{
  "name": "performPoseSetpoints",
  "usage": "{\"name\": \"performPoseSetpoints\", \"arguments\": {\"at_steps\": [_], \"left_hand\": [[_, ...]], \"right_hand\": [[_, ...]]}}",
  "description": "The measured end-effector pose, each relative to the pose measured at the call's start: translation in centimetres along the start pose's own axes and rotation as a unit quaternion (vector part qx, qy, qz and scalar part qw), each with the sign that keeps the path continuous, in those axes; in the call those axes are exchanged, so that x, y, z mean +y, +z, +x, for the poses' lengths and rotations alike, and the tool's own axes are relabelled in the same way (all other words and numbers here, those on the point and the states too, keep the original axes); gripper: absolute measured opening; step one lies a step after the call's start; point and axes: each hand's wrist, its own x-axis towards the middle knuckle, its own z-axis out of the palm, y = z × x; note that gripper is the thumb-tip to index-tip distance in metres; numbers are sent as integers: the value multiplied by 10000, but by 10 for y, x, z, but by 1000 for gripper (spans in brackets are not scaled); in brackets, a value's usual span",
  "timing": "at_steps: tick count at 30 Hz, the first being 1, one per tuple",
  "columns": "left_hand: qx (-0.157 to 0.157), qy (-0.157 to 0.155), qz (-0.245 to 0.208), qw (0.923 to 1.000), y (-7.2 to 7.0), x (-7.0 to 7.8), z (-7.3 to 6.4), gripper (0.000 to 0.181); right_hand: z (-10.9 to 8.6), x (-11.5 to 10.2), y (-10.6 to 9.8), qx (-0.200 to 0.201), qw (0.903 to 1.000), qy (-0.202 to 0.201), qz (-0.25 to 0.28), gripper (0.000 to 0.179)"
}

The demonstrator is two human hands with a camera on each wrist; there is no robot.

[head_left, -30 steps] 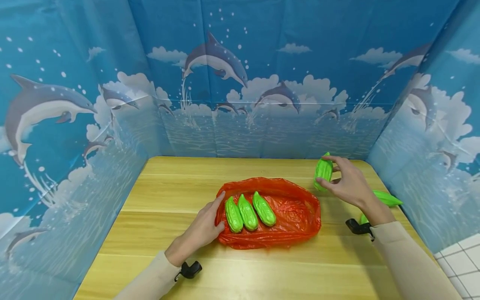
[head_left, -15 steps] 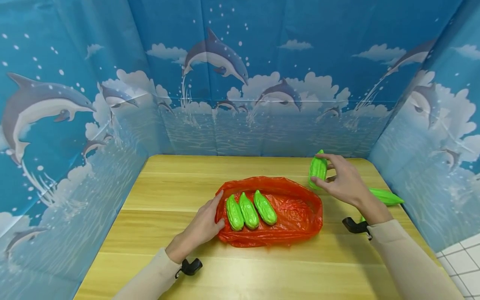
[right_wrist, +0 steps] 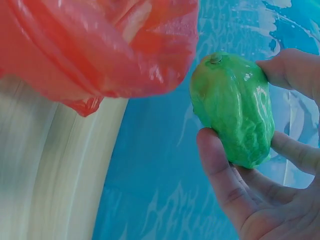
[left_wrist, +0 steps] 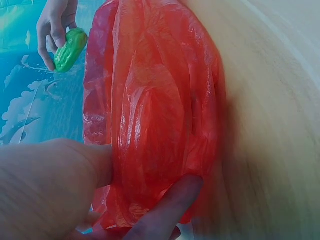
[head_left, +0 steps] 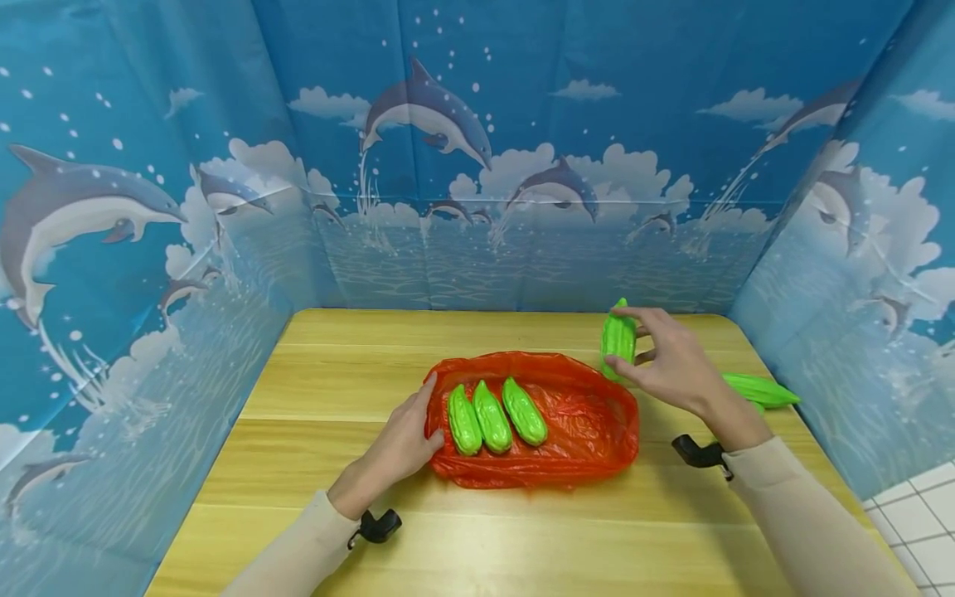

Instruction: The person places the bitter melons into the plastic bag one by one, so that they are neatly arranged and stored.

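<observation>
A red plastic bag lies spread with its mouth wide on the table, and three green bitter melons lie side by side in its left half. My left hand holds the bag's left rim; the left wrist view shows a thumb and a finger against the red film. Between thumb and fingers, my right hand grips another bitter melon, stem end up, above the table beyond the bag's right end. In the right wrist view that melon is wrinkled and glossy, apart from the bag.
Beside my right wrist, at the table's right side, lies a green bitter melon; a bit of green below it is mostly hidden by the arm. Dolphin-printed blue sheeting stands around the back and sides of the wooden table.
The right hand has carried its bitter melon a little to the left, toward the bag, uncovering more of the melon at the right. The left hand stays at the bag's rim.
</observation>
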Motion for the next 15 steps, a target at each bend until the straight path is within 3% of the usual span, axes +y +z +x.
{"name": "performPoseSetpoints", "arguments": {"at_steps": [15], "left_hand": [[104,114,64,9999,-5,0,0,99]], "right_hand": [[1,-22,6,-342,9994,-83,35,76]]}}
